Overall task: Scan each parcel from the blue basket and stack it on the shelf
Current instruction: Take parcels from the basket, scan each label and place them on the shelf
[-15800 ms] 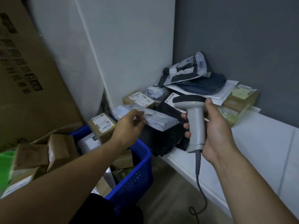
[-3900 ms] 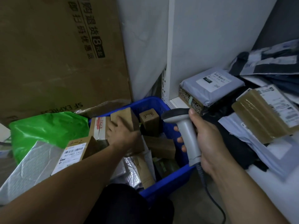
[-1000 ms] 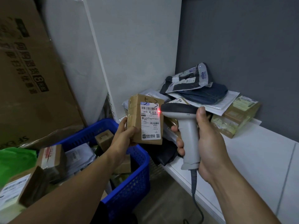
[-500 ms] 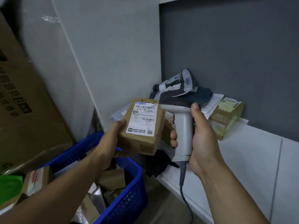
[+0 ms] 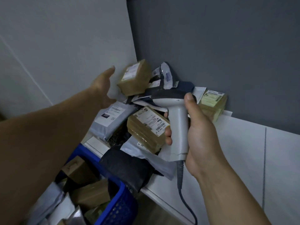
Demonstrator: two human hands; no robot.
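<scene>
The left hand (image 5: 103, 88) has an open grip, fingers spread, and holds nothing. It is just beside the brown box (image 5: 134, 77) and not touching it. The box sits tilted, label up, at the far left corner of the shelf (image 5: 227, 151), on top of a heap of dark and white mailers (image 5: 165, 75). Whether it rests firmly there cannot be told. That is the main risk, since soft, uneven bags under a tilted box may let it slide toward the near edge or roll off the heap.

The right hand (image 5: 199, 132) has a closed grip around the handle of the scanner (image 5: 177, 127), whose head hangs just over the heap. A careless swing of it could knock the taped box (image 5: 147, 129) lying beneath, or nudge the brown box loose.

Nearer, a black bag (image 5: 128, 169) droops over the shelf's front edge, right above the blue basket (image 5: 123, 207). Any push from a sliding parcel could drop it in among the boxes that are probably not yet scanned, mixing the two lots. The grey mailer (image 5: 112, 120) also lies close to that edge.

The scanner's cable (image 5: 186, 200) hangs past the shelf front and could snag on the basket rim.
</scene>
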